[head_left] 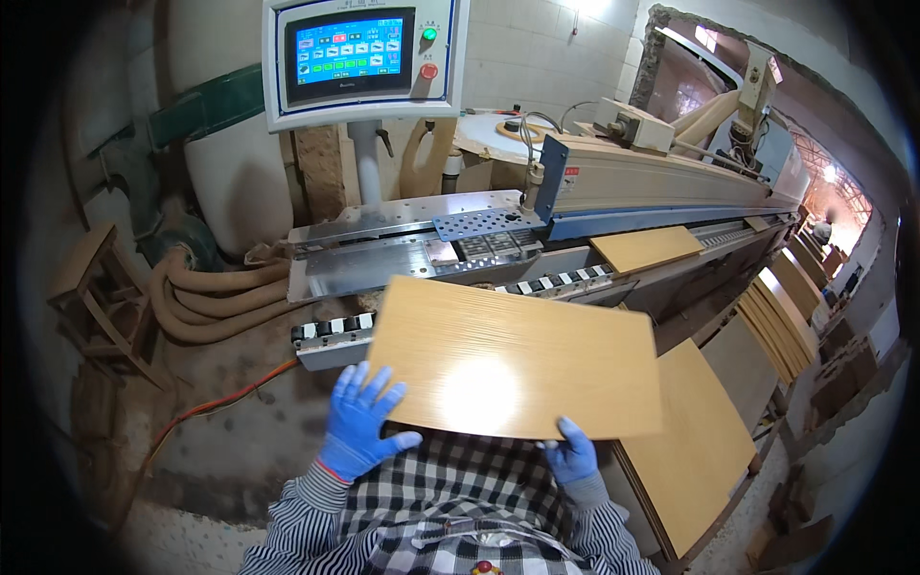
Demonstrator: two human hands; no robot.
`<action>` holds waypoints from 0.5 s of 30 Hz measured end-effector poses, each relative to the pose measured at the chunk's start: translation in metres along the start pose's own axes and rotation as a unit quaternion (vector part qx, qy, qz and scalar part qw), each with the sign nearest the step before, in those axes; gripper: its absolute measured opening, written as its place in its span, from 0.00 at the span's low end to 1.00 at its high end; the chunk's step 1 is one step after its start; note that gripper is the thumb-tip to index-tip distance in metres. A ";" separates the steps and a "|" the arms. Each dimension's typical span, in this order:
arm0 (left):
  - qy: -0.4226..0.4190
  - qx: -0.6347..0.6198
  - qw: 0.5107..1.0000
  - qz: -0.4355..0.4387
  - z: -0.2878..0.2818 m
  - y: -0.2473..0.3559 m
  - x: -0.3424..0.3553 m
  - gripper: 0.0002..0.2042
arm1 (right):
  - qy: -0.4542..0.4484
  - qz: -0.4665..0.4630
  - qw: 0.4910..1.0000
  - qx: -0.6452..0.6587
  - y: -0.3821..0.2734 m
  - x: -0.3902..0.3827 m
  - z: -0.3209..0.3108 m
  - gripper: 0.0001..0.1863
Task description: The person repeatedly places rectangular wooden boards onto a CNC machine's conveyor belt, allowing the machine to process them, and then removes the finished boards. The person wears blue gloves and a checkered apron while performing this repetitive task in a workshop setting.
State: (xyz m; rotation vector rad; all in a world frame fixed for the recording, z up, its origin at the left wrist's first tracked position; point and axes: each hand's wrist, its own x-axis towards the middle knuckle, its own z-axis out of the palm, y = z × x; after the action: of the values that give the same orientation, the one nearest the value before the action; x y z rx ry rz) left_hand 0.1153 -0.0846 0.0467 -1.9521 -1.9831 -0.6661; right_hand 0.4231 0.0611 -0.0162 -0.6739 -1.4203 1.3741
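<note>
A rectangular wood-grain panel (537, 345) is tilted up in front of my body, with a bright glare on its face. My right hand (573, 455), in a blue glove, grips its lower edge, thumb on the face and fingers mostly hidden beneath. At the panel's lower left corner is my left hand (364, 422), also gloved in blue. Its fingers are spread, fingertips at the panel's left edge and thumb apart from it. Beyond the panel stands a long edge-banding machine (661, 182) with a metal infeed bed (364, 268) and a roller rail (335, 328).
Another wood panel (647, 247) lies on the machine's side. At my right is a stack of panels (690, 441), with more panels (776, 321) farther back. A control screen (350, 53) stands above the bed. Hoses (211, 307), a wooden stool (105, 307) and an orange cable (225, 401) are at left.
</note>
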 end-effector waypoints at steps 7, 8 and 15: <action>0.094 0.041 0.986 -0.133 -0.018 -0.061 -0.042 0.31 | -0.128 0.255 0.922 0.262 0.006 0.078 0.099 0.14; 0.103 0.045 0.983 -0.149 -0.021 -0.067 -0.042 0.30 | -0.083 0.332 0.889 0.306 0.003 0.087 0.107 0.15; 0.127 0.033 0.965 -0.227 -0.008 -0.121 -0.022 0.30 | -0.103 0.281 0.854 0.427 0.010 0.098 0.114 0.25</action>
State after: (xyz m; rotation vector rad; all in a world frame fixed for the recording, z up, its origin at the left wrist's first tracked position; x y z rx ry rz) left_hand -0.0043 -0.1051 0.0276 -1.2980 -2.2621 -0.8917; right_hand 0.2837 0.1066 0.0183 -0.3401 -0.6088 2.3727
